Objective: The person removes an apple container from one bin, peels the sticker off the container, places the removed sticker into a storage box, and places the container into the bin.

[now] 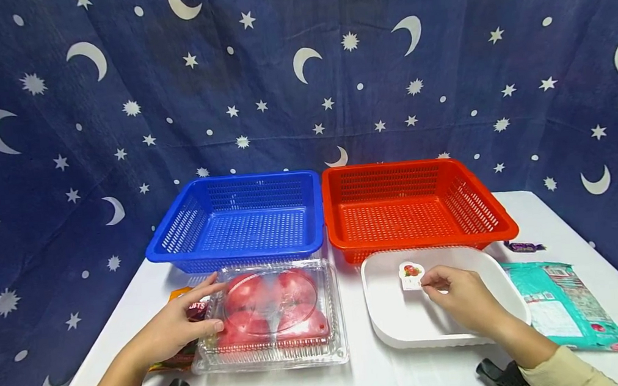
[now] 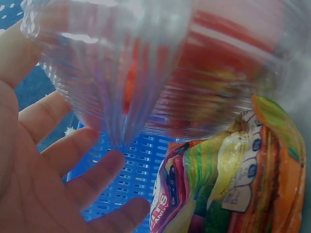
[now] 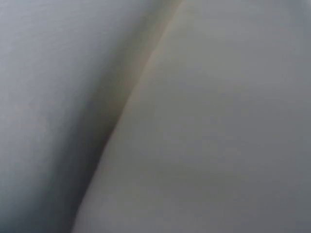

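Observation:
A clear plastic clamshell box (image 1: 270,349) with several tomatoes (image 1: 246,291) inside sits on the table at centre left. My left hand (image 1: 174,327) touches its left side, the fingers spread and fairly straight; the left wrist view shows those fingers (image 2: 99,177) beside the ridged plastic. Over the white basin (image 1: 403,326), my right hand (image 1: 464,299) pinches a small white card with a tomato picture (image 1: 411,275) between thumb and fingertips. The right wrist view gives only a blurred pale surface, with no hand visible.
Behind stand a blue basket (image 1: 257,228) and a red basket (image 1: 399,219), side by side. A colourful candy bag (image 2: 228,179) lies partly under my left hand. To the right are a teal packet (image 1: 556,303) and a small purple-wrapped sweet (image 1: 524,247).

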`<action>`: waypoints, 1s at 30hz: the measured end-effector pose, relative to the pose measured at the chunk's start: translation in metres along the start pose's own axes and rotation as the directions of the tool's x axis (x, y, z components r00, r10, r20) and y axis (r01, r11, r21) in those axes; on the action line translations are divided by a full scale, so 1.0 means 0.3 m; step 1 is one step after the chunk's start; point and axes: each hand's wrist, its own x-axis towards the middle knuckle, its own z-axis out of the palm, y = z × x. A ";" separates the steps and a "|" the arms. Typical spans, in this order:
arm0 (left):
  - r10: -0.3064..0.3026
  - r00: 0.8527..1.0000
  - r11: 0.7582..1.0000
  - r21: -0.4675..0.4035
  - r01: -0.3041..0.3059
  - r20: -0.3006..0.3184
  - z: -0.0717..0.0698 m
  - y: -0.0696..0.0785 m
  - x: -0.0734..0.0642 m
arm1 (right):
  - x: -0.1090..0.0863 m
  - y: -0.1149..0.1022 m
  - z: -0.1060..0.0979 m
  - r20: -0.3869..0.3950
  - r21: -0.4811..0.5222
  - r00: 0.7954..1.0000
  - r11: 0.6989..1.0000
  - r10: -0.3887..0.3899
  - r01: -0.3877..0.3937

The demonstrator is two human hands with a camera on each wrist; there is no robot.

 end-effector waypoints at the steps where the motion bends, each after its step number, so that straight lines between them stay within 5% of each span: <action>1: 0.000 1.000 1.000 -0.003 0.000 0.003 0.000 0.001 0.000 | 0.000 0.002 0.001 0.018 0.004 1.000 1.000 0.013 -0.013; 30: -0.015 1.000 1.000 -0.001 0.015 0.010 -0.002 0.003 0.001 | 0.009 0.016 0.006 0.282 0.064 0.957 0.994 0.069 -0.091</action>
